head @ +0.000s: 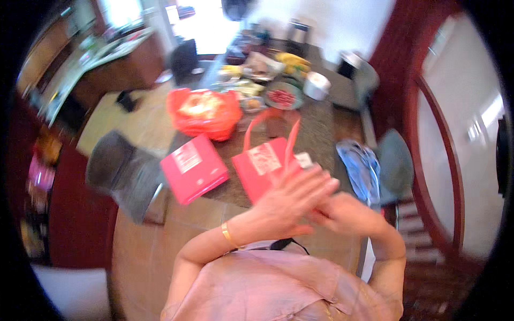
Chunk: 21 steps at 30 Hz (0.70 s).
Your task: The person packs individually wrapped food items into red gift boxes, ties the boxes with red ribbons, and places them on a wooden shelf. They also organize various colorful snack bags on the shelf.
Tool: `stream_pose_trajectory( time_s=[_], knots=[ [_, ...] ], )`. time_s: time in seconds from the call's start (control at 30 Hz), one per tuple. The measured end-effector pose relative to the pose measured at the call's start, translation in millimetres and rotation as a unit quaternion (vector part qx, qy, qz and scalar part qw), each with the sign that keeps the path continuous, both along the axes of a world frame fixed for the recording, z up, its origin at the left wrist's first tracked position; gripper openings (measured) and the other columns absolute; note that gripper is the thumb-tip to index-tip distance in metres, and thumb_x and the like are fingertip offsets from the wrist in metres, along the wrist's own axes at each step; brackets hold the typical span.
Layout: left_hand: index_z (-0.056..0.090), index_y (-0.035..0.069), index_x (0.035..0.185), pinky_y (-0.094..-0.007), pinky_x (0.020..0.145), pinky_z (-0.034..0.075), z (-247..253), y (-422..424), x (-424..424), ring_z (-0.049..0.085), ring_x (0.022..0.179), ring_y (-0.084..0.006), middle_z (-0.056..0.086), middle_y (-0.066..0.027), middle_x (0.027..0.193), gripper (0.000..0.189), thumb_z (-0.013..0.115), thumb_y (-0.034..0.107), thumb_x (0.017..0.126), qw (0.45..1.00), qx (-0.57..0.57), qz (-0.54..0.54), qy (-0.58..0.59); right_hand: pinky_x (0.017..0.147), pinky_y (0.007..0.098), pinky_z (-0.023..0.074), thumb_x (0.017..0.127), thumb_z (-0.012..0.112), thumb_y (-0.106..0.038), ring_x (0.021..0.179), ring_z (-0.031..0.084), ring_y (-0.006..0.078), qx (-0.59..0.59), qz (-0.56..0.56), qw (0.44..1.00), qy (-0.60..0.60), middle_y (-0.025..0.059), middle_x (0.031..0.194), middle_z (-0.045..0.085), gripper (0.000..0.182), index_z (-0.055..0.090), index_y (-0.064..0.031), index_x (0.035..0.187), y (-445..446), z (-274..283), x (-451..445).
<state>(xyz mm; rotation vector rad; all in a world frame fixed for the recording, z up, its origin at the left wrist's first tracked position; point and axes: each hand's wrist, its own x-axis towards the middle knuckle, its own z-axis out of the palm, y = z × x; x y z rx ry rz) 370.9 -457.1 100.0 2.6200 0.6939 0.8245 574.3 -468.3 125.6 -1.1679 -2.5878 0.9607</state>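
In front of my chest, my left hand (283,204), with a gold bracelet at its wrist, is held flat with the thumb apart. It overlaps my right hand (353,214), whose fingers are partly hidden and blurred. No object shows in the left. Just beyond the hands is a red gift bag (251,178) with upright handles and a pale printed panel, its right side covered by my left hand. A red box (198,172) with a similar panel sits to its left, at the near edge of the table (319,130).
A red plastic bag (204,120) stands behind the box. Farther back are a plate (295,100) of red food, a white paper roll (317,85) and yellow fruit (293,62). Grey chairs (134,182) flank the table; blue denim cloth (359,170) lies at the right.
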Motion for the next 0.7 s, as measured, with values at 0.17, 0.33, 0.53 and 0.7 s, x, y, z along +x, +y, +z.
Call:
stream_pose_trajectory(
  time_s=[0.17,0.33,0.53,0.7],
  knots=[
    [0.045,0.006,0.133,-0.0325,0.067,0.046,-17,-58,-38,0.060,0.075,-0.0192,0.063,-0.0070,0.083,0.060,0.068,0.030,0.084,0.907,-0.419,-0.040,-0.026,0.064,0.0381,0.0475,0.094,0.053,-0.028,0.075,0.063,0.0321,-0.158,0.128,0.979,-0.010,0.0185,0.082,0.062,0.028,0.057,-0.0043,0.108,-11,26,3],
    [0.058,0.002,0.113,-0.0202,0.058,0.043,-58,-166,-126,0.053,0.070,-0.0070,0.062,-0.0044,0.086,0.036,0.066,0.026,0.087,0.745,-0.503,0.082,-0.430,0.062,0.0316,0.0479,0.096,0.052,-0.029,0.069,0.058,0.0149,-0.279,0.163,0.946,0.017,0.0042,0.075,0.058,0.028,0.060,-0.0057,0.109,-11,4,19],
    [0.061,0.007,0.083,-0.0182,0.047,0.024,-30,-252,-183,0.033,0.053,-0.0004,0.044,0.0092,0.062,0.018,0.062,0.025,0.088,0.712,-0.423,0.418,-0.375,0.061,0.0210,0.0382,0.095,0.050,-0.019,0.070,0.046,0.0046,-0.216,0.168,0.940,0.203,-0.0031,0.075,0.053,0.020,0.063,-0.0038,0.097,0,-67,-57],
    [0.064,0.010,0.079,-0.0207,0.051,0.025,-26,-325,-238,0.034,0.057,-0.0015,0.042,0.0101,0.063,0.015,0.061,0.024,0.085,0.640,-0.401,0.577,-0.312,0.055,0.0200,0.0328,0.093,0.054,-0.019,0.063,0.042,0.0029,-0.423,0.167,0.864,0.218,-0.0064,0.070,0.046,0.013,0.061,-0.0084,0.091,12,-101,-141]
  ],
)
